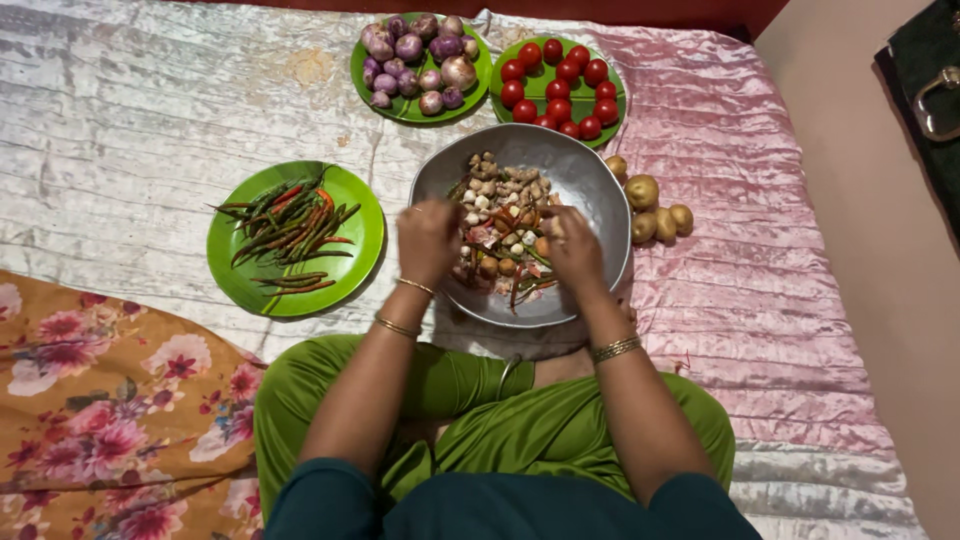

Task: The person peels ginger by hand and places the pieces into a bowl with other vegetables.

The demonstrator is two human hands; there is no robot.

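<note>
Both hands work inside the steel bowl (585, 180) near the bed's (120, 120) middle. Left hand (428, 240) and right hand (575, 250) have fingers curled into the mixed vegetables (500, 215); what they pinch cannot be told.

- Soft, even light is falling from above across the whole scene, keeping it bright without harsh contrast.
- The satin cloth (760, 260) is catching a pale sheen along its wrinkles, strongest at the far left.
- The metal bowl (590, 185) is giving off a dull glare on its bare far-right wall (no blown-out spots).
- Faint, short shadows are gathering under the green plates (235, 275) and beneath the forearms.
- Both hands are smearing slightly with motion blur, the right hand (572, 250) more than the left hand (428, 240).
- The edges are bowing a little from the wide lens.
</note>
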